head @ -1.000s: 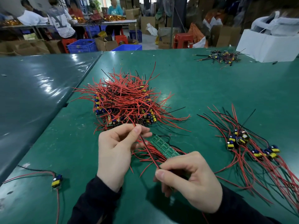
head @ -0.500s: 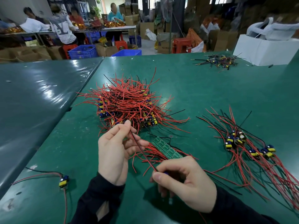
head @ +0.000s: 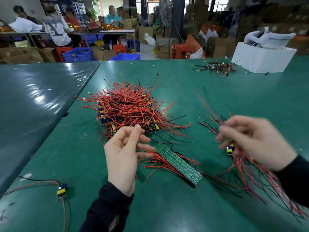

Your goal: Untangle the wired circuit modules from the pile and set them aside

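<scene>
I am at a big green table (head: 167,206); a second table (head: 33,97) with a shiny dark cover butts against it on the left. Far right on my table stands a white box (head: 260,59), and just left of it lies a small far heap of wires (head: 217,67).

The main pile (head: 130,108) of red and black wires sits in the middle of the table, with small blue and yellow parts showing along its left and near edges. To the right, near me, is the set-aside bunch (head: 260,180), its wires fanning toward the near right corner.

My right hand (head: 255,141) is over the far end of that bunch, blurred. Its fingers are curled and seem to pinch a wired module (head: 230,149), a small yellow and blue part that shows just under the fingertips, with red wires streaking up and away from the hand. I cannot tell the exact grip through the blur.

My left hand (head: 123,154) is at the near edge of the main pile, palm turned toward me, fingers loosely spread and holding nothing.

Between my hands lies a long green circuit strip (head: 178,162), on top of loose red wires and running from far left to near right. Near the left edge of the table lies a single module (head: 61,190), apart from everything else, with a red and a black wire.
</scene>
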